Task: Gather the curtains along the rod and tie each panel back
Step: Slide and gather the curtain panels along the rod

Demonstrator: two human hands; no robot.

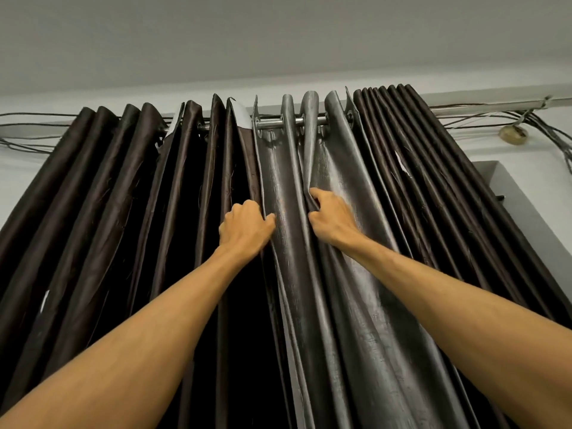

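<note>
Left hand (pixel 246 229): fingers curled round the left edge of the grey curtain panel (pixel 284 193). Right hand (pixel 332 216): pinching a fold of the same panel. Panel: hung by eyelets at mid-length of the rod (pixel 274 122), flanked on both sides by bunched dark brown curtains (pixel 102 181).

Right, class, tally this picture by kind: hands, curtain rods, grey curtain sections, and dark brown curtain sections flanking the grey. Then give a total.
hands: 2 (left hand, right hand)
curtain rod: 1
grey curtain section: 1
dark brown curtain sections: 2 (left brown section, right brown section)
Total: 6
</note>
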